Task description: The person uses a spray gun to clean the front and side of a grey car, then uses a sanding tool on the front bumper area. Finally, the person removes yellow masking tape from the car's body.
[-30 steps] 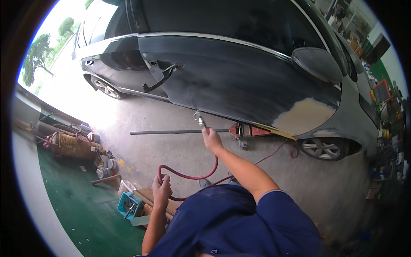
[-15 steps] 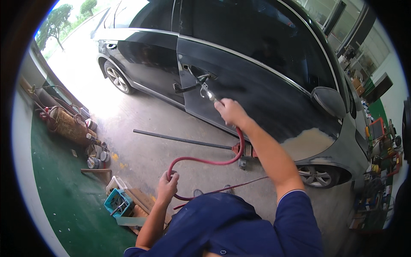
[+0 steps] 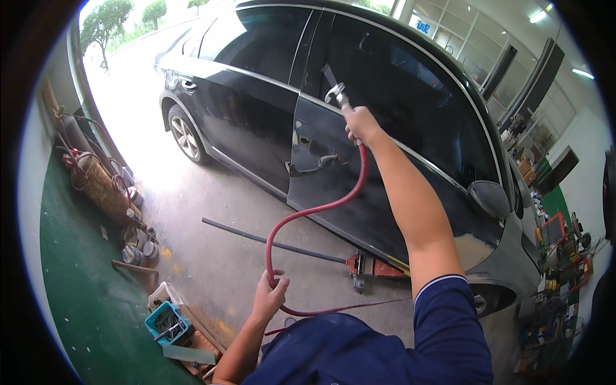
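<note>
My right hand is closed around the grip of a metal air blow gun, held up in front of the black car's front side window. A red hose runs from beneath that hand in a loose curve to my left hand, whose fingers are wrapped round it. Below the gun, the front door has a dull, sanded-looking surface. Its handle area looks dismantled, with a dark bracket sticking out. Whether the gun touches the glass cannot be told.
A red floor jack with a long bar sits beside the car. To the left are a rusty cylinder, several cans and a blue basket of tools. Cluttered shelving stands at right.
My right hand has raised the air blow gun from the door handle area to the window. The hose stretches higher with it. My left hand still grips the hose, and the view has shifted.
</note>
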{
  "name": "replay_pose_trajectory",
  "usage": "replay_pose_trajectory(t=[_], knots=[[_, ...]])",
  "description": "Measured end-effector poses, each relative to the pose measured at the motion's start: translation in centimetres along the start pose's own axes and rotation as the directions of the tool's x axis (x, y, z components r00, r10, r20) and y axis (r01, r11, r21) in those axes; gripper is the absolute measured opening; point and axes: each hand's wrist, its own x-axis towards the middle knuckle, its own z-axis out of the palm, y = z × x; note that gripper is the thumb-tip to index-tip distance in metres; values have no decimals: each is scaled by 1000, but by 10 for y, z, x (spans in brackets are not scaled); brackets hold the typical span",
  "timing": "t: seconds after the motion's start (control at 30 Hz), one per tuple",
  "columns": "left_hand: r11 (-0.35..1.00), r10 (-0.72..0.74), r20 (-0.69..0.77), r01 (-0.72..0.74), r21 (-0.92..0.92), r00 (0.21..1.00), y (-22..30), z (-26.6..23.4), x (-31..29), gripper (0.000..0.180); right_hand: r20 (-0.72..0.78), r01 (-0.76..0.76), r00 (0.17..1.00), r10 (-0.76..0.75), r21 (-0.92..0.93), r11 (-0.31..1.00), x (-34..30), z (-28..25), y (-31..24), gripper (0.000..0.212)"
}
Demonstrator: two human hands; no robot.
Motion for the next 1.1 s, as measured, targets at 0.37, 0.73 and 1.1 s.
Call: replay_pose_trajectory(t=[0.37,0.73,1.1], knots=[[998,-3,66,-1,57,998,3,12,15,36,248,192,953,-174,-51,980,-3,3,-82,44],[754,-220,-123,88,-651,968,-55,-104,102,49,627,114,768,128,-331,937,-142,0,-34,34],[310,-411,-245,-118,-943,878,-95,-131,79,33,851,312,497,168,-356,881,-236,27,74,28]])
